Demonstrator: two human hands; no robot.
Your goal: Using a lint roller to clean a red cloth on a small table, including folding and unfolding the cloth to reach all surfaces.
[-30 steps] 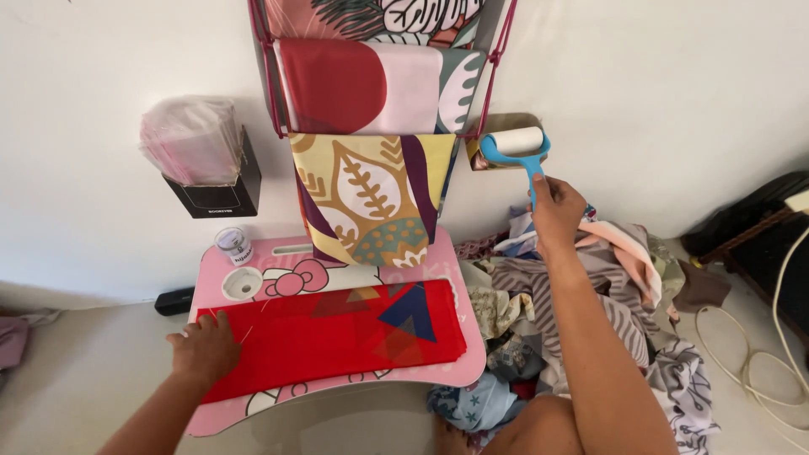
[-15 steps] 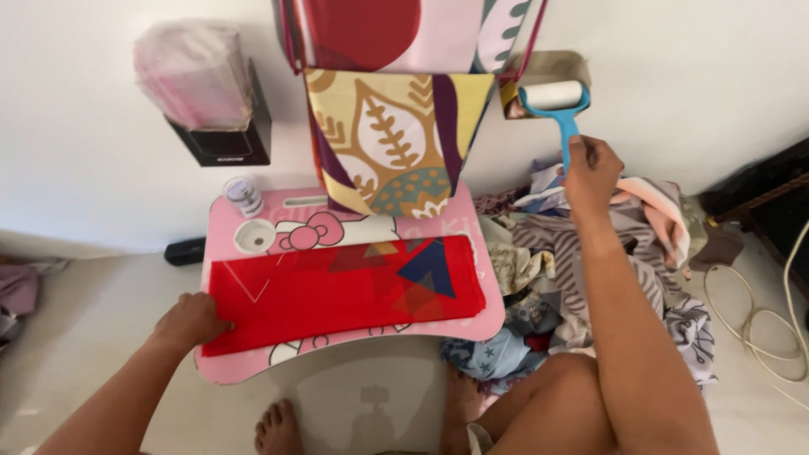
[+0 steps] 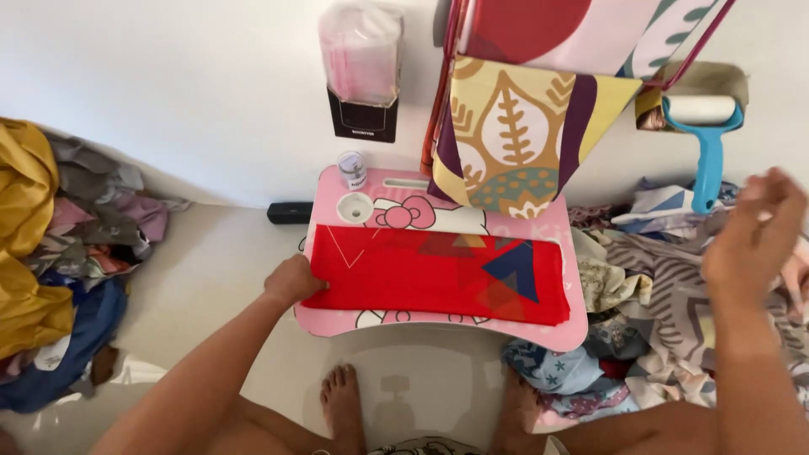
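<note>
**Left hand pins the red cloth, right hand loose in the air**

The left hand (image 3: 292, 281) presses down on the left end of a folded red cloth with dark blue and orange triangles (image 3: 438, 271), fingers curled over its edge so that it is held flat rather than pinched up. That cloth lies spread lengthwise across a small pink lap table with a cartoon cat print (image 3: 472, 327), covering most of its top and reaching close to its right edge

The right hand (image 3: 752, 238) hangs in the air to the right of the pink table, above a heap of striped and patterned fabrics (image 3: 666, 278); its fingers are spread and blurred, gripping nothing. Just beyond it, further right of the table and against the white wall, a lint roller with a turquoise handle and white roll (image 3: 706, 139) leans upright, apart from the hand

At the table's back left corner stands a small clear jar (image 3: 352, 169), with a round white cup recess (image 3: 355, 207) just in front of it. Over the table's back edge hangs a yellow, leaf-patterned cloth (image 3: 522, 135). A clear box of pink tissue on a black base (image 3: 363, 76) sits on the wall above the jar. Left of the table, well apart, lies a pile of yellow, grey and blue clothes (image 3: 50, 253). Two bare feet (image 3: 344, 404) rest on the floor in front of the table
</note>
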